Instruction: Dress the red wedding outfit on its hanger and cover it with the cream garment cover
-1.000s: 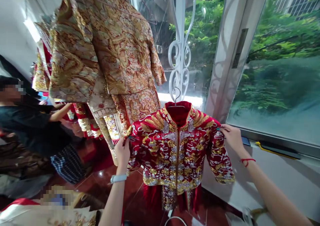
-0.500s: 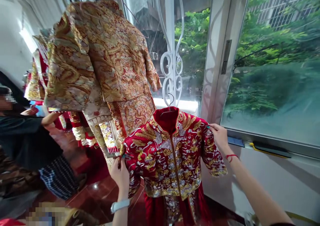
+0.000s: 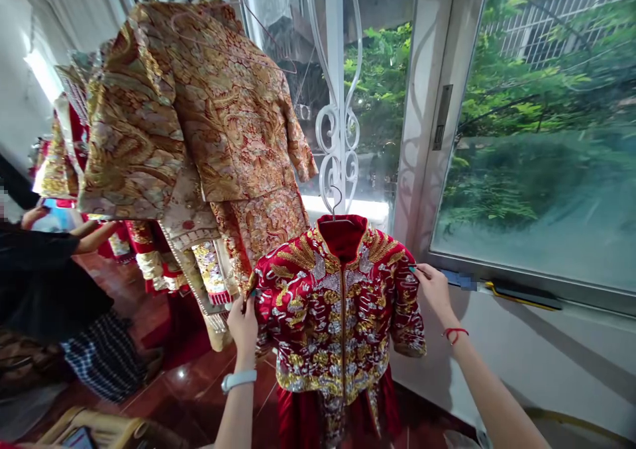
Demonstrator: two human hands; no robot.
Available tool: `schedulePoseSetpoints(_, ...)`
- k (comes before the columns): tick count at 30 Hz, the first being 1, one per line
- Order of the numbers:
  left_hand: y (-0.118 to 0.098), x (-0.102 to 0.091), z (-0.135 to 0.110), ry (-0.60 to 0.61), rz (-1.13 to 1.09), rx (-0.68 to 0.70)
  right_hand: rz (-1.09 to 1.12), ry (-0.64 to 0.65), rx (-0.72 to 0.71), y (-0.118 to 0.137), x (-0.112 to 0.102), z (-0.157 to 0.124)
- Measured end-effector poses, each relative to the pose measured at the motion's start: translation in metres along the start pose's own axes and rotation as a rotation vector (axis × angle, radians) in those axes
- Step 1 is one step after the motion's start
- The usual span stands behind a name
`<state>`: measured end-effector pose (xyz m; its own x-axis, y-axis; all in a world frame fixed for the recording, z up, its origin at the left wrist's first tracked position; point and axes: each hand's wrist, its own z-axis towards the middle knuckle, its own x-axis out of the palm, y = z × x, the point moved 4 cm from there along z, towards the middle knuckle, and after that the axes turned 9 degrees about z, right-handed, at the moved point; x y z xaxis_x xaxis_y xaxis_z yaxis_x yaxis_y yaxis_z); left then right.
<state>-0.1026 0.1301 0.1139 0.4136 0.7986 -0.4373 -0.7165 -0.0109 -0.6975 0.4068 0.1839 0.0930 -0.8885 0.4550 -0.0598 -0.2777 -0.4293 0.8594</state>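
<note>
A short red jacket (image 3: 332, 310) with gold and silver embroidery hangs upright from a thin hanger (image 3: 336, 204), its front facing me. My left hand (image 3: 243, 322) pinches the sleeve at the jacket's left side in view. On the opposite side, my right hand (image 3: 431, 283) pinches the other sleeve near the shoulder. Both hands are closed on the cloth, with the fingertips partly hidden. Below the jacket's hem shows a red skirt (image 3: 293, 412) with an embroidered middle panel; its lower end is out of view.
Large gold brocade garments (image 3: 233, 118) hang on a rail at left. Behind the jacket stand a window (image 3: 497, 191) and a white scrolled grille (image 3: 338, 131). Dark objects lie on the sill (image 3: 527, 297). At far left, a person in dark clothes (image 3: 50, 283) reaches toward more hanging garments.
The jacket has turned to face me more squarely, and its right-hand sleeve hangs closer in. My right hand has shifted slightly down. The view has moved a little.
</note>
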Motion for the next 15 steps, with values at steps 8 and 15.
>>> schedulePoseSetpoints(8, -0.014, -0.012, -0.054, -0.288, 0.113, 0.466, -0.027, 0.091, -0.204, 0.051, -0.002, 0.012)
schedulePoseSetpoints(15, -0.032, 0.068, -0.097, 0.152, 0.367, 0.546, -0.565, 0.08, -0.403, 0.102, 0.07, 0.002)
